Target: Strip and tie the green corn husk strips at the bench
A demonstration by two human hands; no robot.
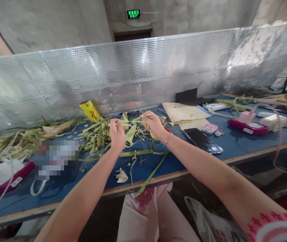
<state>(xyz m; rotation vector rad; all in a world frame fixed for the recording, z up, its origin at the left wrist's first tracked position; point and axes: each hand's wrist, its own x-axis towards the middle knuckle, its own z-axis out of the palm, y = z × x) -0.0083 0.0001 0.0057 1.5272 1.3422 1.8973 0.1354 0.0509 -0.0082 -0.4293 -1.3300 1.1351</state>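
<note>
A pale green leaf strip [130, 123], like corn husk, stretches between my two hands above the blue table [143, 169]. My left hand [118, 135] is closed on its left end, thumb up. Pinched at the other end are the thumb and fingers of my right hand [153, 125], which wears a thin bracelet. Just left of my left hand lies a heap of green knotted or braided leaf pieces [93, 137]. Under my right wrist a red and yellow loop [153, 135] shows in part. Long green leaf strips [154, 173] lie nearer me, one hanging over the table edge.
Dry husks [45, 132] cover the left back, near a yellow box [90, 111]. Purple power strips [249, 127] with cables lie on both sides. Brown paper [183, 113] and a phone [203, 140] are to the right. A perforated metal screen [143, 70] stands behind.
</note>
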